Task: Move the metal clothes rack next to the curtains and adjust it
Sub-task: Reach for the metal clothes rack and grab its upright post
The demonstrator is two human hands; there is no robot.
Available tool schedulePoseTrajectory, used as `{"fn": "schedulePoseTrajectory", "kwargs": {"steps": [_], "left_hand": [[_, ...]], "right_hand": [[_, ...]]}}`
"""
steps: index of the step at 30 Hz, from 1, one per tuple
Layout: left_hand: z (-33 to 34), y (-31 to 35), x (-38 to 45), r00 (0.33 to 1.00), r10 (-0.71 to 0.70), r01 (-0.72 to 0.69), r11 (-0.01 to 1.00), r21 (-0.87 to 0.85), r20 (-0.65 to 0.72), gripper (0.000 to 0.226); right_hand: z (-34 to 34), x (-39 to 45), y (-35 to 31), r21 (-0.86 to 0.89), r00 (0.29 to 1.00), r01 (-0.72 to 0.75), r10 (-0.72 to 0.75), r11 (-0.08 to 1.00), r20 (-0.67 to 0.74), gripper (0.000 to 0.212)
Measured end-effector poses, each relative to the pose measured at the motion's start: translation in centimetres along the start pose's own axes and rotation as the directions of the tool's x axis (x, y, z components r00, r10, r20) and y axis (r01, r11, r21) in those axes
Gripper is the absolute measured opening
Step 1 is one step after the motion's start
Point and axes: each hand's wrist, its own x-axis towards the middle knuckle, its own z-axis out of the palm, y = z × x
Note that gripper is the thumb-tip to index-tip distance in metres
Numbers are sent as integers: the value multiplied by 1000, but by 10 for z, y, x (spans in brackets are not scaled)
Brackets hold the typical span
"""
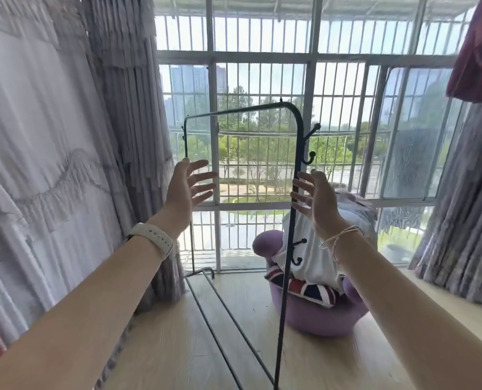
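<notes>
The black metal clothes rack (290, 220) stands on the wooden floor in front of the barred window, its top bar running from a far post by the curtains to a near post with small hooks. Grey-lilac curtains (121, 122) hang at the left, right beside the rack's far post. My left hand (187, 190) is raised with fingers spread, just in front of the far post and holding nothing. My right hand (315, 202) is also spread open, just right of the near post, fingertips at the post without gripping it.
A purple chair (313, 316) with white cloth and a flag-pattern cushion (304, 288) sits right behind the rack's near post. More curtain (459, 235) hangs at the right, with a dark red cloth (479, 46) above. The barred window (262, 57) closes the far side.
</notes>
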Motion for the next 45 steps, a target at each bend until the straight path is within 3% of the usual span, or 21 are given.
{"fn": "schedulePoseTrajectory", "kwargs": {"steps": [4,12,16,19,23,27,30,34,36,40,44,45], "left_hand": [[13,-22,49,1000,-19,19,1000,-12,0,51],[47,-94,141,990,-57,58,998,-8,125,48],[75,-108,197,980,-70,79,996,-44,188,49],[108,-97,229,958,-72,80,997,-19,278,48],[157,-78,257,915,-51,66,998,-23,399,49],[196,-61,270,840,-10,32,999,-32,542,41],[216,-49,279,785,13,3,1000,-25,619,32],[234,-42,299,829,23,-39,999,16,559,40],[237,-49,306,840,49,-82,996,37,541,42],[233,-55,315,879,87,-127,990,55,469,43],[226,-45,310,918,18,-54,995,80,396,42],[226,-41,307,949,24,-45,997,58,314,41]], "right_hand": [[-6,48,20,-16,999,-1,0,1000,-37,38],[-26,142,64,-49,938,34,-49,998,-342,30],[-27,195,66,3,944,78,-73,997,-322,31],[-21,223,51,86,972,57,-36,995,-230,31],[-23,250,27,304,998,-52,57,951,-8,28],[-24,266,4,218,958,-104,39,970,284,42],[-13,279,-15,200,909,-157,63,967,411,39],[-1,298,-25,122,880,-164,89,979,466,50],[6,306,-26,103,888,-177,114,979,445,46],[14,323,-16,214,859,-174,42,961,511,46],[17,333,3,289,798,-239,18,927,603,54],[21,338,4,287,744,-275,13,918,668,49]]}}
